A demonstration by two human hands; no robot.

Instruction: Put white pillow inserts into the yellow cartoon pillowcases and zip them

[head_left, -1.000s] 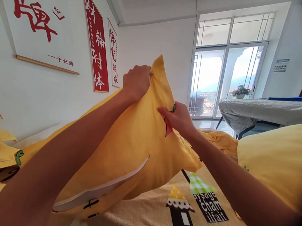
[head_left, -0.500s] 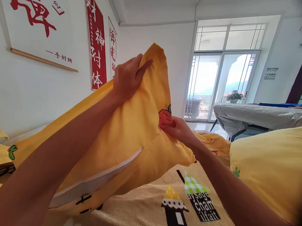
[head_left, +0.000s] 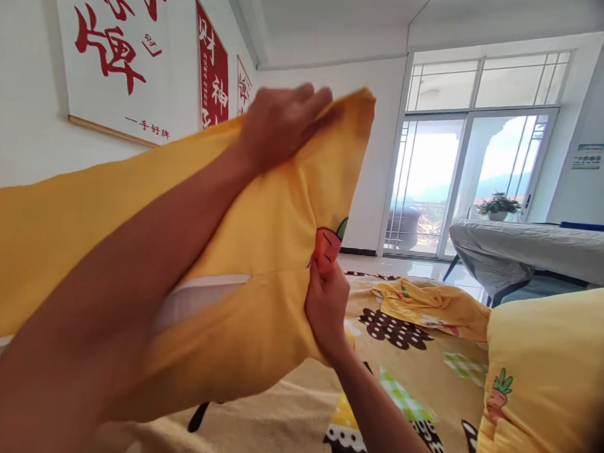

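Note:
A yellow pillowcase with a carrot print is held up in front of me. White filling shows through a slit in its side, as of a pillow inside. My left hand grips the upper edge near the raised corner, fingers closed over the cloth. Lower down, at the end edge, my right hand pinches the cloth just under the printed carrot. The left forearm covers part of the slit, and the lower left of the case is blurred.
Beneath lies a tan patterned blanket. To the right sits another yellow pillow, with crumpled yellow cloth beyond it. A covered table stands behind, near glass doors. Scrolls hang on the left wall.
The pillowcase's raised corner has tipped right and its body has lifted at the left. Both hands keep their hold; my right hand is lower on the end edge. The view has shifted left.

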